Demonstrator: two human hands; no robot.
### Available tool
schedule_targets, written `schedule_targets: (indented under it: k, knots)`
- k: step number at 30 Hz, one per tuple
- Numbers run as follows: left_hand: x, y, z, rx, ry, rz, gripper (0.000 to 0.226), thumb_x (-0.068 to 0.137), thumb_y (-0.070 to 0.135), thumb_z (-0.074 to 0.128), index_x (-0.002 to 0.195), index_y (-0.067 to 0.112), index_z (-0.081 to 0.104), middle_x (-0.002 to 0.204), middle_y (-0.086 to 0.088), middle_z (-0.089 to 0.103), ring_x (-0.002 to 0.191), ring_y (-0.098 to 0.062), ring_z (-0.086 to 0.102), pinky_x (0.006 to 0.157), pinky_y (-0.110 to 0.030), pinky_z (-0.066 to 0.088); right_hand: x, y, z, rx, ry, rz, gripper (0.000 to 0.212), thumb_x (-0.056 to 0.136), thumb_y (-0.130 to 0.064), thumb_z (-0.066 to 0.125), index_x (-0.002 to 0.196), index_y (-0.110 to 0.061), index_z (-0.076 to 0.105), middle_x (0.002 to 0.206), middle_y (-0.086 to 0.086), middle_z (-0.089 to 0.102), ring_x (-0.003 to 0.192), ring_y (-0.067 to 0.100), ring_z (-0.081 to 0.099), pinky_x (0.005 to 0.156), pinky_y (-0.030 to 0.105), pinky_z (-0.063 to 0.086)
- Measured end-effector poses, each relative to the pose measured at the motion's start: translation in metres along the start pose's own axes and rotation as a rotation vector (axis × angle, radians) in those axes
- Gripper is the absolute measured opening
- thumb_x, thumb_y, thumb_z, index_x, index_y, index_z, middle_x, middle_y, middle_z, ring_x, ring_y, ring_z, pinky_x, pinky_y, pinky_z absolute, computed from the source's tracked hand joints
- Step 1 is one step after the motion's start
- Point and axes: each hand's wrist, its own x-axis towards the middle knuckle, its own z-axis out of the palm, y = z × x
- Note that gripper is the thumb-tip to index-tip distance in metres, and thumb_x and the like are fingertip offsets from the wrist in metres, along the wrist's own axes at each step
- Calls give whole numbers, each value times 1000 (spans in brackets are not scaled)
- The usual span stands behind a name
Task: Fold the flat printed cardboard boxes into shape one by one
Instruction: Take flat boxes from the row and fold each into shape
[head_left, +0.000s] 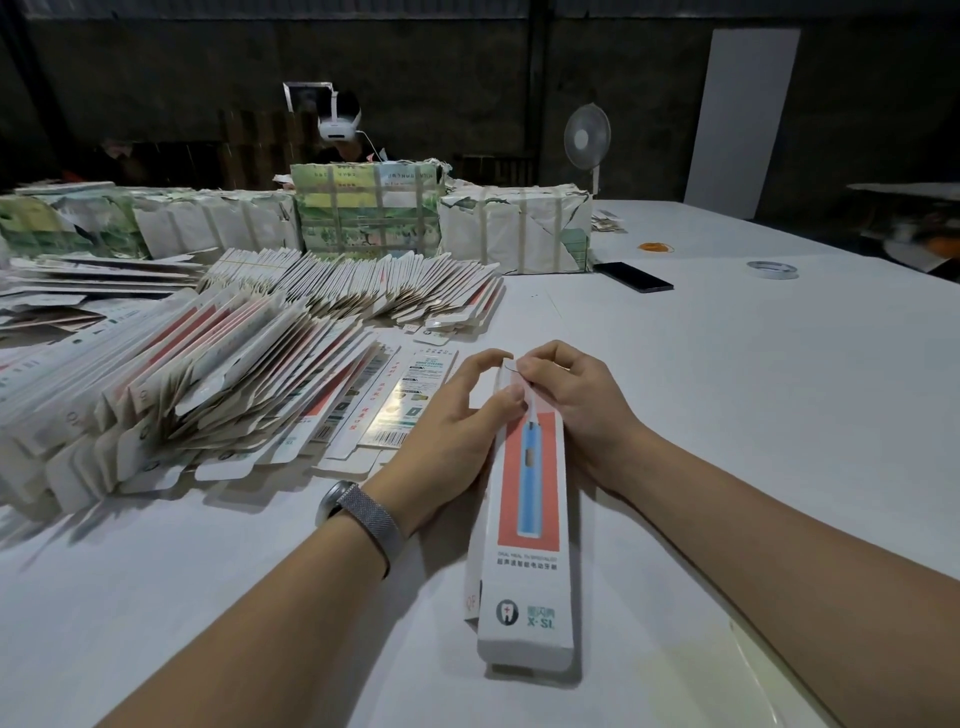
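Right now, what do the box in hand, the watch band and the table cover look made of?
Box: printed cardboard, smooth white coating, slight sheen; creased edges.
Watch band: looks like woven metal mesh, grey and glinting.
Table cover: matte white, possibly cloth or paper; cannot tell.

Light falls from above onto my white surface (727, 395), which looks bright and evenly lit, while the upper frame sinks into dim, grainy dark. Soft shadows sit under my forearms. Edges bow with wide-angle distortion; far stacks blur.
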Motion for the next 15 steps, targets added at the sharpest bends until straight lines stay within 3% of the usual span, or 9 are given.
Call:
schedule_targets:
  k: [10,15]
  knots:
    - [0,1,0,25,-17,-21,47,86,49,59,130,35,53,92,-6,78,79,-25,77,68,-30,59,0,0,2,44,5,9,20,99,-16,56,79,-12,57,66,3,60,66,25,61,66,32,56]
    - [1,1,-1,58,-28,-40,47,85,53,57,130,40,53,92,-2,78,80,-24,77,71,-33,61,0,0,0,45,13,1,18,99,-13,52,81,-9,56,68,5,58,65,25,61,63,30,56]
